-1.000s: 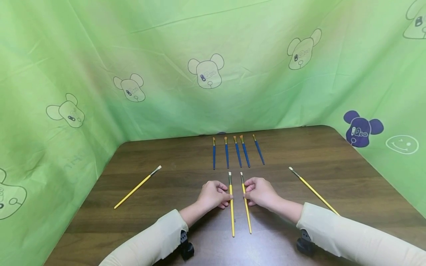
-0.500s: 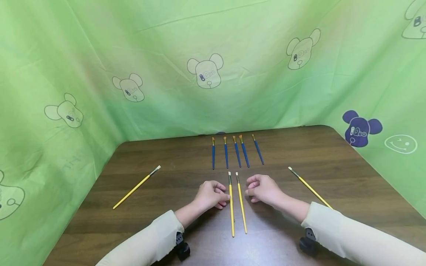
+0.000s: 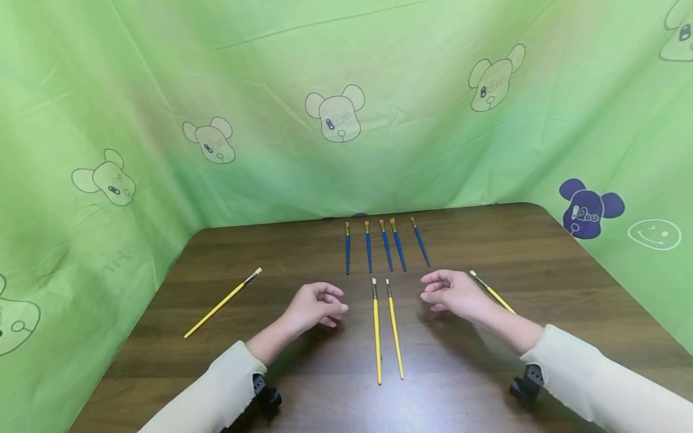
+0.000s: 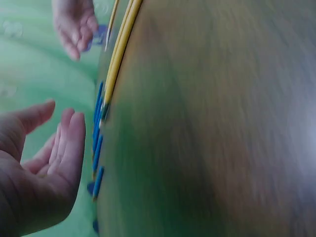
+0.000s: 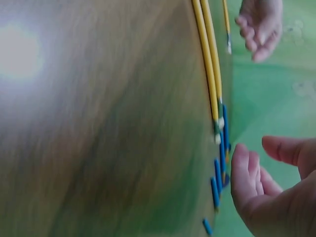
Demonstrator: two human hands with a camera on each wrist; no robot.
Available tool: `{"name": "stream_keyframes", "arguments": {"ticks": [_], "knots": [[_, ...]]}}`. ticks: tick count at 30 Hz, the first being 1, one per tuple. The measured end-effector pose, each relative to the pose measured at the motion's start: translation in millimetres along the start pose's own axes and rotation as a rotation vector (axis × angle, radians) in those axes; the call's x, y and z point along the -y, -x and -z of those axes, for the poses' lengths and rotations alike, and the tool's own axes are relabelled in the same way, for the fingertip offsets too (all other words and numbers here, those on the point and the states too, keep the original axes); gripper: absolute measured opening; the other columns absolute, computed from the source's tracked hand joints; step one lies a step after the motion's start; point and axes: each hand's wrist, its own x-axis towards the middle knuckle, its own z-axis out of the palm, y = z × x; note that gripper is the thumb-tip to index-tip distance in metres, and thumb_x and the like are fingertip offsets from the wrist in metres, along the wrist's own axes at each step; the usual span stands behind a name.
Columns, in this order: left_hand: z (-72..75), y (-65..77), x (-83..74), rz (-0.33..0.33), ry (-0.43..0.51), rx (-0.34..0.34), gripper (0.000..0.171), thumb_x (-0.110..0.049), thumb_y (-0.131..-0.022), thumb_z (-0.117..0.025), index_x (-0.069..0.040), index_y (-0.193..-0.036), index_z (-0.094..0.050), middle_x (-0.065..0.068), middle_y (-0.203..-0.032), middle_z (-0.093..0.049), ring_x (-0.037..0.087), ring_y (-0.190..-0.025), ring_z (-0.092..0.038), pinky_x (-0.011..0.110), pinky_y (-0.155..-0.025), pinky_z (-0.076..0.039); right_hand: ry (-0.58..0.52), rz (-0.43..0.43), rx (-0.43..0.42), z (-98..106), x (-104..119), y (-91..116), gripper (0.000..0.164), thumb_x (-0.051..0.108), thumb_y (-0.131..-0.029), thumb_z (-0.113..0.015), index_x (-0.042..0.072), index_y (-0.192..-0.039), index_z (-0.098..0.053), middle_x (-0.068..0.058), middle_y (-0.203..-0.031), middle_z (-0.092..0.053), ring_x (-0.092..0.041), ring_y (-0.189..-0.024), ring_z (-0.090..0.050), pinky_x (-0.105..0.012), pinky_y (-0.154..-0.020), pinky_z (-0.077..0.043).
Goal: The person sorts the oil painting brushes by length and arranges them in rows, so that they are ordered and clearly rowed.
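Two yellow-handled paintbrushes lie side by side at the middle of the table, bristles pointing away: a left paintbrush (image 3: 376, 337) and a right paintbrush (image 3: 396, 337). My left hand (image 3: 316, 307) hovers to the left of the pair, fingers loosely bent and holding nothing. On the other side, my right hand (image 3: 455, 293) is also raised and holds nothing, its thumb apart from the fingers in the right wrist view. Behind that hand and forearm, a third yellow paintbrush (image 3: 495, 294) is partly hidden. Another yellow paintbrush (image 3: 222, 304) lies slanted at the left.
Several blue-handled paintbrushes (image 3: 369, 252) lie in a row near the back of the brown wooden table (image 3: 303, 252). A green curtain (image 3: 271, 180) with bear-face prints hangs along the table's back and sides.
The right hand slid the right middle paintbrush closer to the left one, then let go. Both hands have since drawn apart outward, away from the two middle paintbrushes.
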Motion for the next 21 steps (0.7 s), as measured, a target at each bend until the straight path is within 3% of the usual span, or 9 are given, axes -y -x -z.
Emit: {"name": "stream_keyframes", "arguments": {"ticks": [7,11,16,21], "knots": [[43.3,11.5,7.1,-0.016,-0.029,0.116,0.043,-0.008,-0.085,-0.073,0.012,-0.119,-0.057,0.011,-0.092,-0.067,0.030,-0.083,-0.068,0.041,-0.066,-0.061,0.015,0.045,0.122,32,-6,6,0.046,0.006,-0.090,-0.067,-0.017,-0.125,-0.048,-0.017,-0.102,-0.060,-0.029,-0.093,-0.061,-0.039,-0.080,-0.059],[71.5,20.1,12.1,-0.057,-0.048,0.161,0.047,-0.009,-0.087,-0.072,0.014,-0.123,-0.054,0.019,-0.102,-0.065,0.032,-0.088,-0.066,0.042,-0.069,-0.061,0.022,0.068,0.190,53,-12,9,0.046,0.008,-0.091,-0.067,-0.019,-0.124,-0.048,-0.019,-0.101,-0.059,-0.027,-0.093,-0.061,-0.041,-0.081,-0.059],[107.4,28.7,20.5,-0.099,-0.064,0.159,0.047,-0.006,-0.089,-0.070,0.015,-0.127,-0.051,0.032,-0.112,-0.059,0.034,-0.091,-0.065,0.041,-0.073,-0.060,0.040,0.091,0.221,79,-21,14,0.047,0.008,-0.093,-0.065,-0.020,-0.125,-0.046,-0.024,-0.107,-0.059,-0.023,-0.094,-0.063,-0.040,-0.082,-0.058],[140.3,37.2,26.5,-0.104,-0.072,0.084,0.048,-0.003,-0.090,-0.068,0.017,-0.128,-0.048,0.036,-0.115,-0.057,0.024,-0.093,-0.066,0.037,-0.075,-0.060,0.069,0.108,0.217,101,-31,16,0.046,0.008,-0.094,-0.062,-0.020,-0.127,-0.045,-0.024,-0.112,-0.058,-0.018,-0.095,-0.063,-0.039,-0.080,-0.059]]}}
